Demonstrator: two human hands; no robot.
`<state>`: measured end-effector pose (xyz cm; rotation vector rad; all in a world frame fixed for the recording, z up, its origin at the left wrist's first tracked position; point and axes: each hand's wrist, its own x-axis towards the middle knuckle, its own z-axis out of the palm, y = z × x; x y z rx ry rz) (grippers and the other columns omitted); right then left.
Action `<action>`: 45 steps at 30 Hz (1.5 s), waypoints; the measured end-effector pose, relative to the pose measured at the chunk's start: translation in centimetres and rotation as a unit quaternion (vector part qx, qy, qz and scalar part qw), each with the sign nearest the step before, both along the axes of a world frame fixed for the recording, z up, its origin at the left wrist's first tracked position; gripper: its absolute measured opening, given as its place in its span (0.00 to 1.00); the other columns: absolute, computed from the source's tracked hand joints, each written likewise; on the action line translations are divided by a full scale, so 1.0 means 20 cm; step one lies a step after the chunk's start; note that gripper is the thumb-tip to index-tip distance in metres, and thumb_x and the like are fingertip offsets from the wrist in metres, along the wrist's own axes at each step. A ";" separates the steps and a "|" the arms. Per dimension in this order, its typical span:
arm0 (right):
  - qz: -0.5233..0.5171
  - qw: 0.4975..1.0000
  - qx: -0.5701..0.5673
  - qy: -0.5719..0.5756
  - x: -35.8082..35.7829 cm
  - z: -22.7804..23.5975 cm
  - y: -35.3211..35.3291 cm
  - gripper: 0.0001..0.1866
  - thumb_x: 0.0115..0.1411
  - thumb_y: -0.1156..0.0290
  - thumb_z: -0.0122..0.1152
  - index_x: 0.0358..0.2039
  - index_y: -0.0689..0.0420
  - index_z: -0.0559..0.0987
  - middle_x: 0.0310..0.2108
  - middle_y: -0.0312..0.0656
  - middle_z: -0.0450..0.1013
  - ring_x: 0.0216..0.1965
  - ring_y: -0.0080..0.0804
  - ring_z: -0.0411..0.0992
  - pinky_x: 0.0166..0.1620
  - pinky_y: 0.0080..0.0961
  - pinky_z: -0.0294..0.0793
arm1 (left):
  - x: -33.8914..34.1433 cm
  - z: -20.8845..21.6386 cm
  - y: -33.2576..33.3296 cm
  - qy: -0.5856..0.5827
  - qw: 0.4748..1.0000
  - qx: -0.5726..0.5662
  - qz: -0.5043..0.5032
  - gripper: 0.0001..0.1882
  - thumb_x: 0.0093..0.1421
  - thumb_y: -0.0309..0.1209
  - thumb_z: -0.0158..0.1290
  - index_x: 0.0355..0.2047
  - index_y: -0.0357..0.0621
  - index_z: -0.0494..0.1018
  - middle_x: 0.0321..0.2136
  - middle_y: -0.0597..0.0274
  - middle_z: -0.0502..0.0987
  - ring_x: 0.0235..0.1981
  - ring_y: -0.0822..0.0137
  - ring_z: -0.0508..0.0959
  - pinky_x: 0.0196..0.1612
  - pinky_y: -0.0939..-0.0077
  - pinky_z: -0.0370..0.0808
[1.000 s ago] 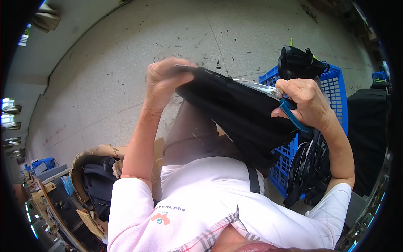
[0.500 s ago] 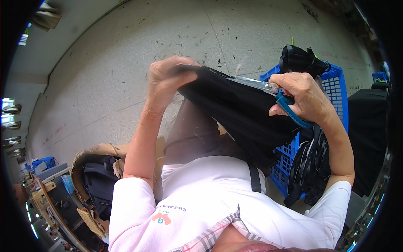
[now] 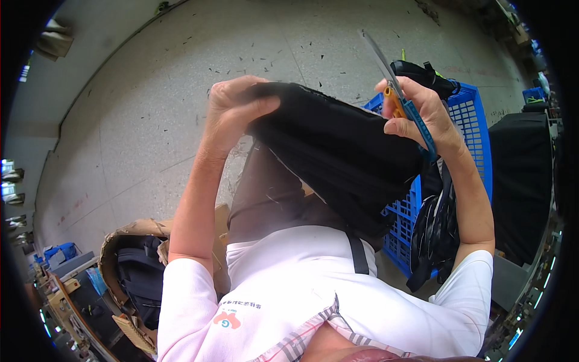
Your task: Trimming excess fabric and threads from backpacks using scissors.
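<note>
My left hand (image 3: 238, 111) pinches the upper left corner of a black fabric piece (image 3: 344, 145), thumb on top. The fabric drapes over my lap, and its upper edge runs slanting down toward my right hand (image 3: 425, 111). That hand holds a pair of scissors (image 3: 391, 75) with blue and orange handles. Their blades look closed and point up and away, apart from the cloth. Whether the right fingers also touch the fabric's right edge, I cannot tell.
A blue plastic crate (image 3: 473, 127) stands at my right, with a black bag (image 3: 425, 78) on its far end and black straps (image 3: 434, 223) hanging at its near side. Black bags fill a cardboard box (image 3: 136, 232) at lower left. Dark scraps litter the floor (image 3: 163, 120).
The scissors have come off the fabric's upper edge and swung from pointing left to pointing up. My left hand keeps its hold on the fabric.
</note>
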<state>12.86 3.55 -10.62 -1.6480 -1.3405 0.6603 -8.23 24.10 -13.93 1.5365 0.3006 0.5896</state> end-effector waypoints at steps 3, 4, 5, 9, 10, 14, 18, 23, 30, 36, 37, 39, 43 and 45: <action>0.028 0.998 -0.063 -0.010 -0.01 0.00 0.00 0.28 0.42 0.63 0.68 0.41 0.60 0.68 0.18 0.31 0.61 0.20 0.16 0.59 0.24 0.11 0.58 | 0.05 0.02 0.03 0.027 1.000 0.008 -0.014 0.08 0.43 0.25 0.61 0.27 0.41 0.76 0.23 0.71 0.75 0.25 0.81 0.71 0.32 0.89 0.66; 0.019 0.997 -0.074 0.001 -0.03 0.00 -0.01 0.26 0.41 0.66 0.66 0.41 0.61 0.69 0.17 0.30 0.59 0.19 0.16 0.58 0.23 0.12 0.57 | 0.05 0.05 0.04 0.095 0.995 0.034 -0.023 0.10 0.43 0.29 0.62 0.28 0.42 0.76 0.23 0.69 0.76 0.26 0.77 0.73 0.33 0.84 0.68; 0.015 0.997 -0.073 0.001 -0.04 0.00 -0.01 0.26 0.41 0.66 0.66 0.41 0.61 0.69 0.17 0.30 0.59 0.19 0.16 0.58 0.23 0.12 0.57 | 0.07 0.09 0.03 0.094 0.995 0.035 -0.026 0.10 0.43 0.29 0.62 0.28 0.42 0.76 0.23 0.69 0.76 0.26 0.77 0.73 0.33 0.84 0.68; -0.059 0.997 -0.037 -0.039 -0.10 0.00 -0.04 0.24 0.41 0.71 0.66 0.40 0.61 0.69 0.17 0.31 0.59 0.17 0.17 0.58 0.23 0.12 0.58 | 0.15 0.25 -0.02 0.053 0.929 0.359 -0.076 0.17 0.43 0.40 0.60 0.30 0.40 0.76 0.24 0.61 0.76 0.27 0.67 0.76 0.34 0.75 0.72; -0.086 0.994 -0.026 -0.061 -0.12 0.01 -0.05 0.24 0.41 0.74 0.66 0.40 0.60 0.70 0.17 0.31 0.61 0.17 0.17 0.60 0.24 0.12 0.60 | 0.19 0.29 -0.06 0.101 0.910 0.393 -0.088 0.18 0.43 0.40 0.60 0.30 0.39 0.76 0.23 0.59 0.76 0.26 0.67 0.76 0.32 0.76 0.72; -0.123 0.983 0.008 -0.133 -0.21 0.02 -0.08 0.24 0.39 0.81 0.66 0.40 0.60 0.70 0.21 0.38 0.68 0.24 0.24 0.70 0.36 0.18 0.72 | 0.24 0.32 -0.13 0.229 0.868 0.418 -0.139 0.16 0.41 0.37 0.60 0.28 0.40 0.76 0.21 0.58 0.75 0.22 0.66 0.75 0.27 0.74 0.70; -0.149 0.969 0.088 -0.175 -0.33 0.00 -0.11 0.22 0.39 0.85 0.63 0.38 0.59 0.70 0.28 0.45 0.72 0.31 0.37 0.74 0.37 0.25 0.74 | 0.18 0.24 -0.18 0.110 0.864 0.485 -0.080 0.10 0.43 0.32 0.59 0.26 0.43 0.76 0.19 0.62 0.74 0.20 0.63 0.74 0.28 0.75 0.69; -0.154 0.888 0.235 -0.364 -0.41 -0.16 -0.18 0.16 0.45 0.81 0.56 0.38 0.62 0.69 0.21 0.42 0.66 0.19 0.35 0.66 0.22 0.27 0.65 | 0.06 0.16 -0.24 0.035 0.795 0.604 -0.049 0.08 0.43 0.27 0.58 0.27 0.46 0.75 0.18 0.66 0.74 0.20 0.69 0.74 0.35 0.75 0.66; -0.124 0.865 0.264 -0.408 -0.64 -0.28 -0.28 0.14 0.51 0.78 0.57 0.38 0.61 0.67 0.24 0.46 0.71 0.24 0.33 0.71 0.24 0.22 0.69 | -0.25 0.01 -0.38 -0.075 0.733 0.673 0.066 0.11 0.43 0.23 0.57 0.30 0.46 0.76 0.23 0.66 0.76 0.24 0.71 0.75 0.43 0.69 0.65; -0.109 0.879 0.244 -0.396 -0.68 -0.31 -0.35 0.14 0.51 0.78 0.57 0.38 0.61 0.66 0.24 0.47 0.71 0.25 0.35 0.73 0.26 0.24 0.72 | -0.29 0.15 -0.54 0.121 0.768 0.629 -0.004 0.21 0.40 0.34 0.61 0.37 0.45 0.74 0.29 0.61 0.74 0.28 0.68 0.74 0.40 0.71 0.65; -0.108 0.879 0.242 -0.396 -0.68 -0.31 -0.35 0.14 0.51 0.78 0.57 0.38 0.61 0.66 0.24 0.47 0.71 0.25 0.35 0.73 0.26 0.24 0.72 | -0.27 0.17 -0.54 0.113 0.768 0.630 -0.011 0.20 0.40 0.34 0.60 0.35 0.43 0.74 0.29 0.61 0.74 0.28 0.68 0.74 0.37 0.73 0.66; -0.114 0.887 0.234 -0.381 -0.68 -0.31 -0.33 0.14 0.50 0.79 0.57 0.38 0.61 0.66 0.25 0.47 0.71 0.25 0.36 0.73 0.27 0.26 0.73 | -0.22 0.13 -0.51 0.085 0.779 0.621 -0.018 0.18 0.39 0.33 0.60 0.32 0.43 0.74 0.27 0.62 0.73 0.26 0.69 0.73 0.34 0.75 0.66; -0.153 0.916 0.191 -0.318 -0.65 -0.30 -0.31 0.23 0.45 0.80 0.60 0.43 0.63 0.66 0.25 0.48 0.69 0.22 0.37 0.69 0.24 0.27 0.69 | -0.09 0.07 -0.49 -0.008 0.765 0.644 0.020 0.09 0.34 0.28 0.50 0.20 0.43 0.69 0.17 0.68 0.63 0.18 0.73 0.65 0.22 0.79 0.59; -0.230 0.903 0.195 -0.305 -0.61 -0.21 -0.22 0.24 0.41 0.82 0.59 0.42 0.62 0.67 0.26 0.46 0.68 0.22 0.39 0.68 0.25 0.28 0.69 | 0.03 0.11 -0.47 0.005 0.764 0.644 0.031 0.05 0.36 0.28 0.50 0.17 0.45 0.67 0.16 0.68 0.61 0.17 0.73 0.66 0.22 0.79 0.59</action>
